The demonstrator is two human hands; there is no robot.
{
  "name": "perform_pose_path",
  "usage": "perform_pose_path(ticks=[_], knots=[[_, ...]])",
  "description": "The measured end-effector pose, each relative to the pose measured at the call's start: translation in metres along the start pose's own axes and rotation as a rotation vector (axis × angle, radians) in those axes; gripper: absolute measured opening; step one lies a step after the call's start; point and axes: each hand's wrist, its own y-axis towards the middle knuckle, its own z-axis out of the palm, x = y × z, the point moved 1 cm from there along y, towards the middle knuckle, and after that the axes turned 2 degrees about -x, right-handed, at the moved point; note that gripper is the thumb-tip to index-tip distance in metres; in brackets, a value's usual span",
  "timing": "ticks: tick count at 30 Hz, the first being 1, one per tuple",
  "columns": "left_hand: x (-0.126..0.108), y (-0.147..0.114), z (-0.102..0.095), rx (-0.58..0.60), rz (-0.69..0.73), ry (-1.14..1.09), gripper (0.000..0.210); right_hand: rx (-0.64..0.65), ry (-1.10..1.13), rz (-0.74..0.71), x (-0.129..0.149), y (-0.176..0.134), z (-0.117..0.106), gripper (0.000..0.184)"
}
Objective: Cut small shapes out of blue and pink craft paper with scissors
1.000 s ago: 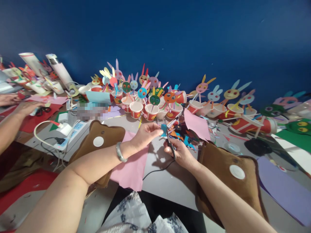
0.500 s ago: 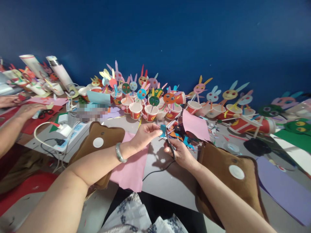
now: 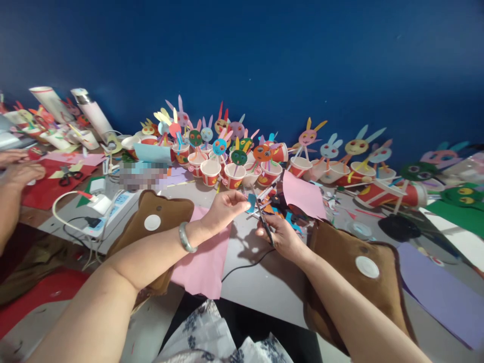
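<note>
Between the thumb and fingers of my left hand [image 3: 229, 209] is a small piece of blue paper [image 3: 251, 201]. My right hand [image 3: 282, 234] is closed around the handles of a pair of scissors [image 3: 263, 218], whose blades point up and away from me, right beside the blue paper. Whether the blades touch the paper I cannot tell. Behind the scissors lie scattered paper scraps [image 3: 291, 219] in blue, orange and black. A pink paper sheet [image 3: 204, 252] lies beneath my left wrist, partly hidden by it.
Red-and-white paper cups [image 3: 210, 172] with paper rabbit figures stand along the blue wall. Brown cushions [image 3: 365, 297] lie at both sides, with purple paper [image 3: 442, 297] at the right. A power strip [image 3: 117, 209] is on the left, near another person's hands [image 3: 22, 169].
My hands stay nearly in place, with the blue paper slightly turned against the scissors. At the left, the other person's hand has drawn back leftward, leaving black scissors on the red paper.
</note>
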Motion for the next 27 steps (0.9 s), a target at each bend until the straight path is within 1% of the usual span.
perform_pose_path(ticks=[6, 10, 14, 17, 20, 23, 25, 27], knots=[[0.002, 0.002, -0.002, -0.009, 0.017, -0.007, 0.018, 0.007, -0.013, -0.005, 0.0, 0.0, -0.004, 0.06], [0.003, 0.003, -0.002, -0.002, 0.003, 0.004, 0.017, 0.03, -0.001, -0.01, -0.002, 0.002, -0.008, 0.058], [0.002, 0.004, -0.003, 0.021, -0.005, 0.005, 0.018, 0.062, 0.028, -0.008, -0.006, 0.002, -0.01, 0.056], [0.002, 0.004, -0.004, 0.032, -0.01, 0.001, 0.018, 0.061, 0.054, 0.016, -0.007, 0.003, -0.011, 0.058], [0.003, 0.004, -0.004, 0.032, -0.02, -0.007, 0.019, 0.025, 0.083, 0.043, -0.005, 0.002, -0.013, 0.058], [0.002, 0.003, -0.002, 0.046, -0.036, -0.039, 0.021, -0.049, 0.133, 0.078, -0.005, 0.0, -0.015, 0.052], [0.001, 0.002, 0.0, 0.078, -0.068, -0.079, 0.023, -0.096, 0.216, 0.101, -0.007, -0.001, -0.015, 0.047], [-0.001, 0.0, 0.002, 0.151, -0.122, -0.121, 0.026, -0.14, 0.335, 0.1, -0.01, -0.002, -0.014, 0.04]])
